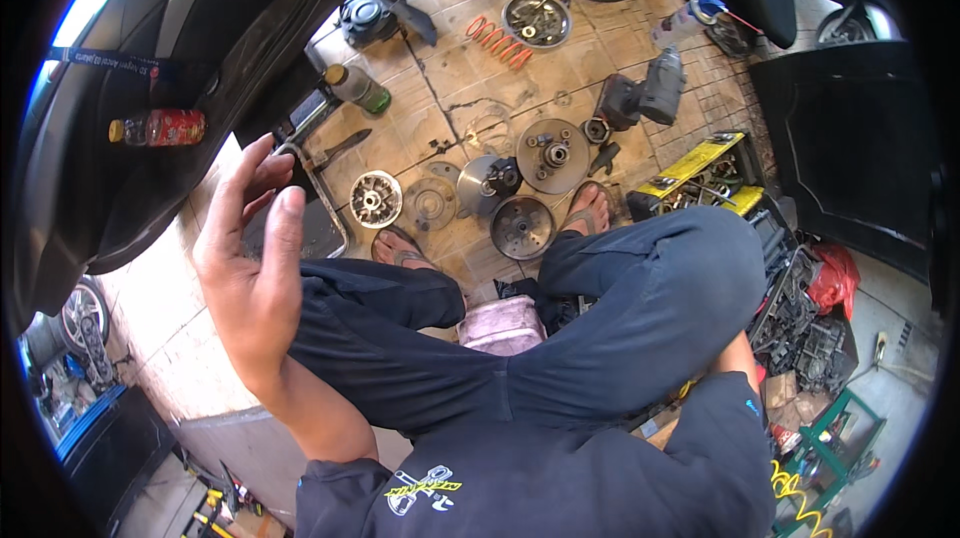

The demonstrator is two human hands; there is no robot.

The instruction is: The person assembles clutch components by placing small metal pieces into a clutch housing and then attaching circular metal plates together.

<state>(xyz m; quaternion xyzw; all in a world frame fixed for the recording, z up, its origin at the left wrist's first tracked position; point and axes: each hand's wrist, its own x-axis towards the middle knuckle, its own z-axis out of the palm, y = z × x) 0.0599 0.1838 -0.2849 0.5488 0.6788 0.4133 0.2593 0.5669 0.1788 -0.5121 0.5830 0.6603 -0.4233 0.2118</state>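
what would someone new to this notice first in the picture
Probably the bare left hand, raised large at the left with fingers curled and holding nothing visible. Next, the bright red spring on the tiled floor at top centre, beside a bowl of small parts. The yellow-and-black toolbox at right also stands out.

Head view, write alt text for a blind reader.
A seated person holds up a seemingly empty left hand; the right hand is hidden. Round metal drive parts, a red coil spring and a cordless impact wrench lie on floor tiles.
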